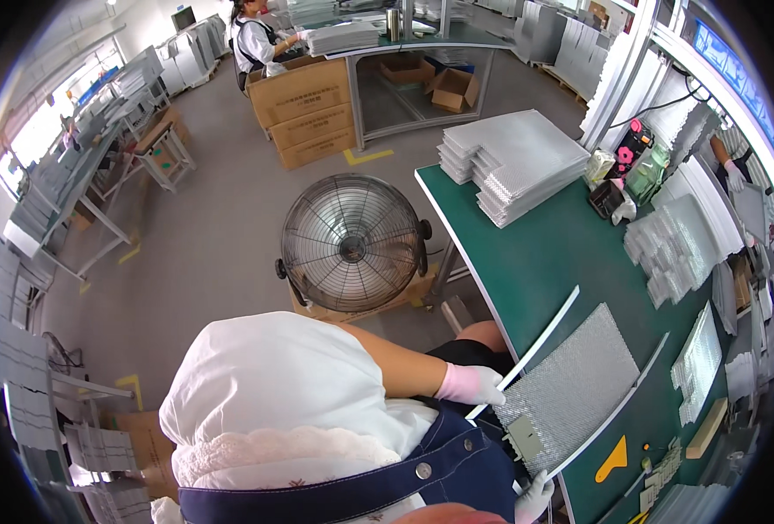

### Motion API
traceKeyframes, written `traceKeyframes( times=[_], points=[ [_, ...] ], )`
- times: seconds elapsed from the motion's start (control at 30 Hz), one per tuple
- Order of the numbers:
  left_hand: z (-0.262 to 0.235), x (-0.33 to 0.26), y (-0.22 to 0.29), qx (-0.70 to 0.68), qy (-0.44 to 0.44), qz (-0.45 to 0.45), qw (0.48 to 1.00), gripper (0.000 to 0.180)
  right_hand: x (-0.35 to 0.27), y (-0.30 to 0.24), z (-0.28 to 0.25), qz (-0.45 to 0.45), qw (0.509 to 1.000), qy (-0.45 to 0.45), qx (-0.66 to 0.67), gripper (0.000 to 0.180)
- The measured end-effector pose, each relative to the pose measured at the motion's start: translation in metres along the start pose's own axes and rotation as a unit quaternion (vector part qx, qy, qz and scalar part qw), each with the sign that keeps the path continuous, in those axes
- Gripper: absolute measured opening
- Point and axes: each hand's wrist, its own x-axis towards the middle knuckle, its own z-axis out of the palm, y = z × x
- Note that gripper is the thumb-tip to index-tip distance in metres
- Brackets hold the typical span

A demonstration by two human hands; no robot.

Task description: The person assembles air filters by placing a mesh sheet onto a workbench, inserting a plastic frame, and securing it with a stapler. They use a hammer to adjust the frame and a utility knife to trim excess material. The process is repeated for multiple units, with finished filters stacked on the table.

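A silver mesh-textured panel (574, 375) lies on the green table in front of me, its near end reaching past the table edge. A small grey-green notched piece (524, 438) sits at its near corner. My left hand (478, 385), in a white and pink glove, is closed around a long white strip (548, 334) along the panel's left side. On the panel's right side runs another thin pale strip (612, 415). My gloved right hand (534, 500) is at that strip's near end, its fingers closed on it; the lower part of this hand is partly hidden.
Stacked silver panels (522, 157) stand at the table's far end. Bubble-wrapped pieces (675, 244), a yellow scraper (612, 460) and a wooden block (706, 428) lie to the right. A floor fan (352, 249) stands left of the table. Another person (260, 39) works at a far table.
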Motion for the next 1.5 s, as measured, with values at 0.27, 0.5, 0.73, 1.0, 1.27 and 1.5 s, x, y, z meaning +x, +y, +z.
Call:
traceKeyframes(
  times=[0.27,0.5,0.73,1.0,1.27,1.5],
  points=[
    [-0.012,0.001,-0.005,0.000,-0.076,0.019,0.997,0.042,-0.007,0.000,0.015,-0.018,0.991,0.130,0.018,0.052],
    [-0.001,-0.004,-0.013,-0.119,-0.001,-0.004,0.993,0.045,0.020,0.039,0.006,0.033,0.994,0.027,0.104,0.042],
    [-0.002,-0.007,0.017,-0.056,0.021,-0.018,0.998,0.034,0.033,0.049,0.017,0.045,0.959,-0.010,0.281,0.036],
    [-0.013,0.009,-0.019,-0.123,-0.115,0.096,0.981,0.027,0.028,0.042,0.019,0.002,0.953,-0.051,0.300,0.044],
    [-0.010,0.009,-0.003,-0.123,-0.083,-0.018,0.989,0.028,0.027,0.050,0.024,0.069,0.893,-0.025,0.444,0.033],
    [0.019,0.017,0.004,-0.479,0.029,-0.026,0.877,0.031,0.031,0.030,0.034,0.079,0.911,0.022,0.404,0.033]
  ],
)
